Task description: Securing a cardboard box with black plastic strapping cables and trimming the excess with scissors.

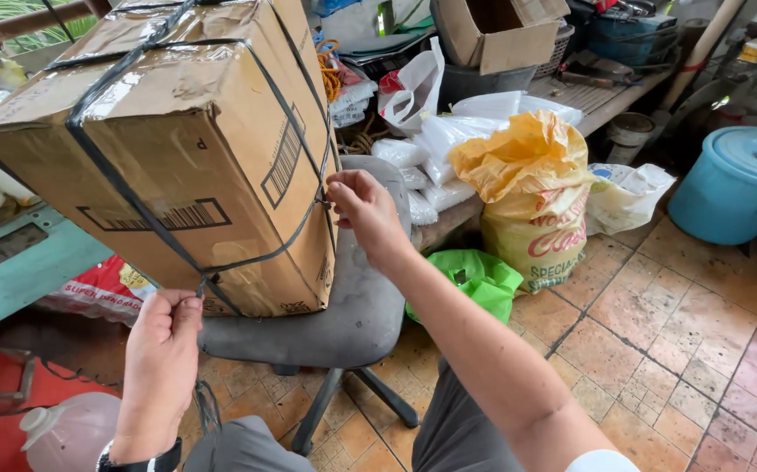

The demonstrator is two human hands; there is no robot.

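The left hand (161, 367) is nearest the camera, low at the box's bottom corner, its fingers (188, 308) pinching the dark strap (116, 179) where it runs off the cardboard. The right hand (368, 214) is higher, at the box's right edge, fingers pressed together on the same strapping where two bands cross. The cardboard box (177, 140) sits tilted on the seat of a grey office chair (356, 306), overhanging it on the left side.

The main risk, as I judge it, is the box tipping or sliding: a pull on the strap could drag it off the seat, and the chair may swivel or roll on the tiles. The strap could also slip out of the pinch or bite into the worn, torn cardboard.

A clear plastic jug (68, 433) lies on the floor close by the left wrist, where a falling box could strike it. Just behind the chair lie a green bag (479, 275) and a yellow sack (531, 197), hemming it in. Farther off are white bags (448, 140), a blue lidded tub (741, 179) and an open carton (496, 31) on the cluttered surface.
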